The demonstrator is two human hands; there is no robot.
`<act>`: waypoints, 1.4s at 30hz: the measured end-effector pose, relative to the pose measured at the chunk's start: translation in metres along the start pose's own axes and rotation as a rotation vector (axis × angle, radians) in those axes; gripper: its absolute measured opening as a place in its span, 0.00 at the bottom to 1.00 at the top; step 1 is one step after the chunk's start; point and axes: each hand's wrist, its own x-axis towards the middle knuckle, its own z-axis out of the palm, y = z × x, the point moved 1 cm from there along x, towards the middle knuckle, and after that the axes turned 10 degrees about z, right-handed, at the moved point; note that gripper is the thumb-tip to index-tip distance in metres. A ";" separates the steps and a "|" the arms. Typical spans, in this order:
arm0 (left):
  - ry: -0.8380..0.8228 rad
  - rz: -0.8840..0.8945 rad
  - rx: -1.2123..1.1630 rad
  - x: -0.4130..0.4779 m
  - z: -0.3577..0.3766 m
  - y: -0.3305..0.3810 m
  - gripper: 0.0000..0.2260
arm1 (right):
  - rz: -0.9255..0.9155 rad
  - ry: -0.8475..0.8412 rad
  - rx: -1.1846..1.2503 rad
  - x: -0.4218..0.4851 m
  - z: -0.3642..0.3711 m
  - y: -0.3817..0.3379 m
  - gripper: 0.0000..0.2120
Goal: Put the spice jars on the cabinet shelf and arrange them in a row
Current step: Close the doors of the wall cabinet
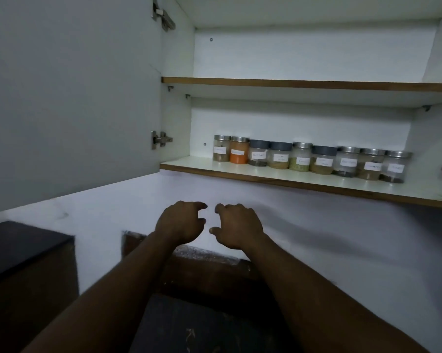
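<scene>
Hovering left hand (pixel 180 222) and right hand (pixel 236 226), loosely curled and empty, below the cabinet shelf (pixel 189 165), spice jars (pixel 301 156) sitting up-right on it in a sideways row, nearer the right hand.

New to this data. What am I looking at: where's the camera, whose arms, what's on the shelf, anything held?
No machine here: a person works with two bare hands. The one picture comes from a wide-angle camera worn on the head, looking forward and down. The left hand and right hand hover side by side before a white wall, fingers loosely curled, with no grip on anything. Up left, a white cabinet door stands open. On the wooden-edged white lower shelf stand nine clear spice jars with white labels, upright in one row: six with silver lids, three with grey. The jar of orange powder is second from the left. The label text is unreadable.
</scene>
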 end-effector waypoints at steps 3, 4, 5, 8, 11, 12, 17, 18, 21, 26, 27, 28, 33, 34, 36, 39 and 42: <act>0.046 -0.073 0.047 -0.027 -0.031 -0.006 0.21 | -0.090 0.059 0.072 -0.013 -0.017 -0.037 0.27; 0.067 -0.099 0.064 -0.035 -0.041 -0.009 0.21 | -0.121 0.079 0.088 -0.016 -0.025 -0.049 0.27; 0.095 -0.127 0.079 -0.044 -0.050 -0.012 0.20 | -0.151 0.099 0.102 -0.019 -0.034 -0.060 0.26; 0.209 -0.215 0.092 -0.068 -0.075 -0.019 0.18 | -0.232 0.154 0.138 -0.025 -0.058 -0.089 0.24; 0.359 -0.298 0.085 -0.089 -0.101 -0.027 0.15 | -0.316 0.186 0.156 -0.030 -0.082 -0.117 0.23; 0.419 -0.319 0.078 -0.097 -0.110 -0.031 0.15 | -0.348 0.195 0.157 -0.032 -0.090 -0.128 0.23; 0.634 -0.369 0.061 -0.128 -0.157 -0.047 0.12 | -0.488 0.299 0.154 -0.034 -0.123 -0.180 0.21; 0.678 -0.384 0.072 -0.135 -0.169 -0.053 0.11 | -0.517 0.327 0.149 -0.036 -0.130 -0.194 0.20; 0.866 -0.412 0.154 -0.158 -0.200 -0.070 0.09 | -0.602 0.418 0.117 -0.040 -0.148 -0.233 0.17; 1.055 -0.498 0.261 -0.186 -0.224 -0.098 0.20 | -0.683 0.562 0.105 -0.049 -0.172 -0.282 0.23; 1.051 -0.540 0.229 -0.190 -0.226 -0.104 0.24 | -0.686 0.580 0.106 -0.050 -0.175 -0.290 0.25; 1.019 -0.583 0.164 -0.192 -0.227 -0.111 0.27 | -0.684 0.591 0.101 -0.051 -0.177 -0.298 0.27; 0.693 -0.551 -0.293 -0.190 -0.222 -0.149 0.23 | -0.624 0.476 -0.035 -0.048 -0.176 -0.327 0.37; 0.685 -0.520 -0.324 -0.191 -0.221 -0.154 0.20 | -0.603 0.453 -0.059 -0.047 -0.175 -0.331 0.37; 0.752 -0.499 -0.295 -0.194 -0.220 -0.159 0.18 | -0.556 0.429 -0.053 -0.046 -0.172 -0.335 0.34; 0.847 -0.487 -0.225 -0.197 -0.215 -0.155 0.18 | -0.523 0.442 0.006 -0.054 -0.165 -0.332 0.29; 0.876 -0.406 -0.255 -0.194 -0.204 -0.137 0.16 | -0.515 0.513 0.013 -0.068 -0.158 -0.310 0.25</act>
